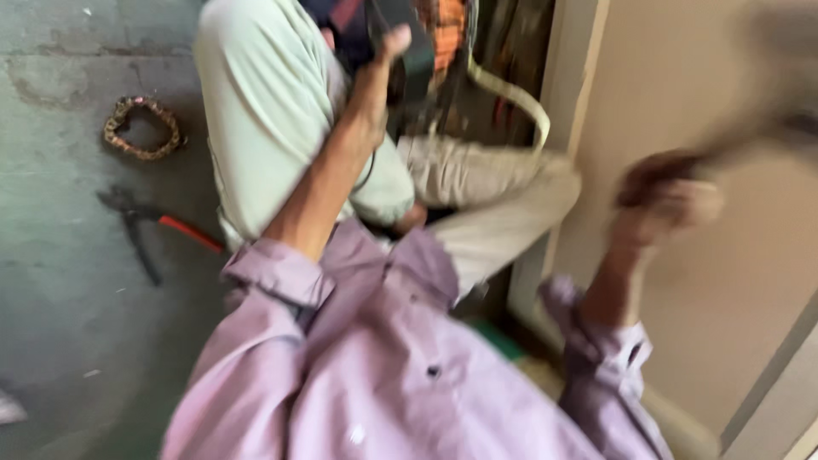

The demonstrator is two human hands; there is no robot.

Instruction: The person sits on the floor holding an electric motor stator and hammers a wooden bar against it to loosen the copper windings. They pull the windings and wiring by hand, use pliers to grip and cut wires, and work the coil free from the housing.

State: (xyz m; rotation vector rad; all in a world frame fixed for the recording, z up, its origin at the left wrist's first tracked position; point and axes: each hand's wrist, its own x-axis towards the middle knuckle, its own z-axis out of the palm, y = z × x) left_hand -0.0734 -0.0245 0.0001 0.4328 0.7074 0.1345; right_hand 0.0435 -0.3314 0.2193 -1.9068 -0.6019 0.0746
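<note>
Gripping a dark, blurred handle-like object [682,162], the right hand [673,209] is raised beside a beige wall panel [682,298]; the tool's kind cannot be told through the blur. The left hand [383,77] reaches up toward dark equipment [409,60] in front of a seated co-worker's pale green shirt [264,102]; whether its grip is clenched or released cannot be told. Lilac sleeves [341,358] fill the foreground. On the concrete floor [51,298] to the left lie red-handled pliers [153,226] and a coiled rope ring [141,128]. Steadying the right hand would likely help control.
</note>
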